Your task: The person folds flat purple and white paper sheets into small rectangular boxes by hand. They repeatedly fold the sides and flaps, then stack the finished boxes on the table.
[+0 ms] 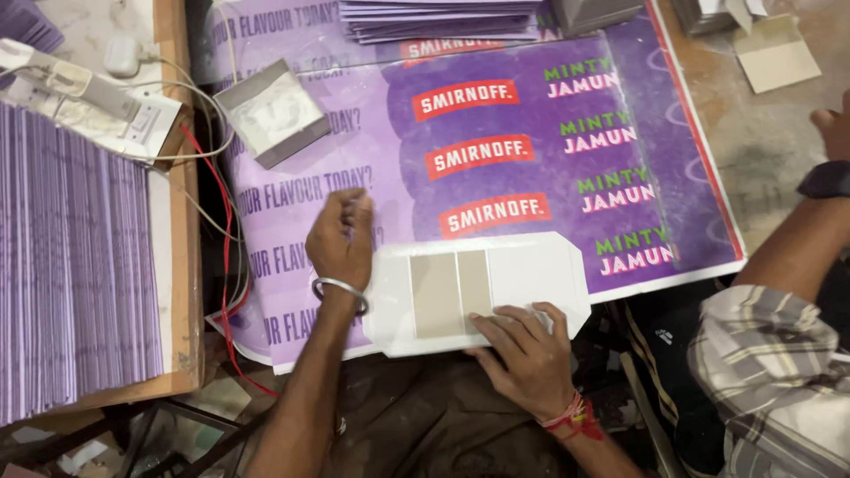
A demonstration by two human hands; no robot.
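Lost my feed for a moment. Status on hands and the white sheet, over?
Left hand fisted, pressing white sheet's left edge. Right hand flat on its near edge. Sheet lies on purple printed board. Another person's arm at right, clear of it.

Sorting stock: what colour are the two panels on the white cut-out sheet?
Grey-beige panels, clearest in the head view.

Pretty cramped workshop corner tbh. The bench [770,150] is worn brown with scuffed pale patches, mostly covered by a big purple printed sheet [531,159] with a red border. On the left there's a wooden board [184,265] stacked with purple sheets on edge [71,265], red and white wires [226,248] trailing down beside it. Floor below is dark and littered with paper scraps [212,398]. Light's flat and even.
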